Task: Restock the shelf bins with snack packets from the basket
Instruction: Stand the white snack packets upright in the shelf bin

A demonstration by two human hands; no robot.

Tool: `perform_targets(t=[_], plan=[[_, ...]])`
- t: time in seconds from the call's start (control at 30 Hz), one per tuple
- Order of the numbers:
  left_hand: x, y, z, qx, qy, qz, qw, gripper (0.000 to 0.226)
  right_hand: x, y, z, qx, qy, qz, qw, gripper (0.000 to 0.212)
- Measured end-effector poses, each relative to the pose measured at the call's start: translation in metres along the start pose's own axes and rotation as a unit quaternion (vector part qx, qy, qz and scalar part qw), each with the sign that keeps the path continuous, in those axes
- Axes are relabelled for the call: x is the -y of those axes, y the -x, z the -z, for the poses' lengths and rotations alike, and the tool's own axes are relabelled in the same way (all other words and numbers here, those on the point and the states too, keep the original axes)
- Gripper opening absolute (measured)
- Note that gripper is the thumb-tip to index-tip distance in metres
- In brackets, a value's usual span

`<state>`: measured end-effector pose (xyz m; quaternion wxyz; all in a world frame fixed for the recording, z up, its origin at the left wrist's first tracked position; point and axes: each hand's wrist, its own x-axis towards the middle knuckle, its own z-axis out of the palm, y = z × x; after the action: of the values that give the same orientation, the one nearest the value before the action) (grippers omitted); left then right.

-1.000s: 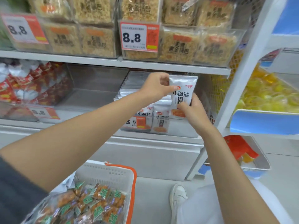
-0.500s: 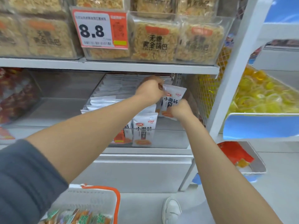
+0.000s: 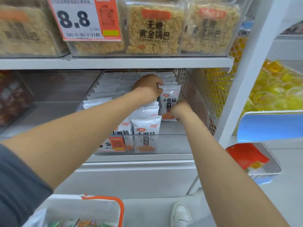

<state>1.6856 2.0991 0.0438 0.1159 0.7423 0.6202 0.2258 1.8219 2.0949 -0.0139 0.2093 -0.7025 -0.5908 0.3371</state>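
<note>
the white foil snack packet [image 3: 169, 102] is held upright inside the clear plastic shelf bin [image 3: 172, 143], right side. left grip [image 3: 148, 89] pinches its top corner, right grip [image 3: 181, 110] its lower edge. likely light, crinkly, slippery; sealed edges hold best.

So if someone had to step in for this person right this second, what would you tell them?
Left hand: pinches the top corner of the white snack packet with black lettering.
Right hand: grips that packet's lower edge.
The packet stands upright at the right side of the clear plastic shelf bin, not yet let go.
Done: the bin's left and middle rows of white packets look full.
Left: release this one and fill the bare floor in front of it. The white basket with orange rim holds more packets, too blurred to identify.
</note>
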Motion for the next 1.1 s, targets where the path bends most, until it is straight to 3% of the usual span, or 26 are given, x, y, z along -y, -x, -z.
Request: perform_targets(t=[0.07, 0.17, 0.33, 0.47, 0.63, 0.83, 0.93, 1.1], plan=[[0.000, 0.003, 0.001, 0.006, -0.007, -0.002, 1.000, 0.036, 0.000, 0.003, -0.001, -0.001, 0.019, 0.010, 1.000, 0.017], [0.002, 0.004, -0.001, 0.024, -0.017, -0.017, 0.999, 0.020, -0.001, 0.005, -0.002, 0.002, 0.037, 0.013, 0.999, 0.023], [0.004, 0.013, 0.007, 0.014, 0.008, -0.013, 1.000, 0.024, 0.003, 0.017, 0.002, 0.020, -0.003, 0.000, 1.000, 0.033], [0.005, 0.039, 0.014, -0.033, -0.008, -0.048, 0.998, 0.029, 0.007, 0.034, 0.012, -0.058, -0.038, 0.034, 0.997, 0.031], [0.017, 0.097, 0.026, -0.112, -0.037, -0.098, 0.988, 0.018, 0.014, 0.072, 0.009, -0.087, -0.017, 0.187, 0.978, 0.047], [0.057, 0.189, 0.050, -0.151, 0.000, -0.046, 0.987, 0.003, 0.030, 0.137, -0.033, -0.222, -0.020, 0.352, 0.909, 0.028], [0.092, 0.231, 0.057, -0.128, -0.002, -0.009, 0.992, 0.003, 0.038, 0.157, -0.070, -0.179, -0.005, 0.411, 0.894, 0.020], [0.159, 0.285, 0.050, -0.052, -0.036, 0.083, 0.995, 0.004, 0.040, 0.179, -0.145, -0.017, 0.088, 0.444, 0.892, 0.020]])
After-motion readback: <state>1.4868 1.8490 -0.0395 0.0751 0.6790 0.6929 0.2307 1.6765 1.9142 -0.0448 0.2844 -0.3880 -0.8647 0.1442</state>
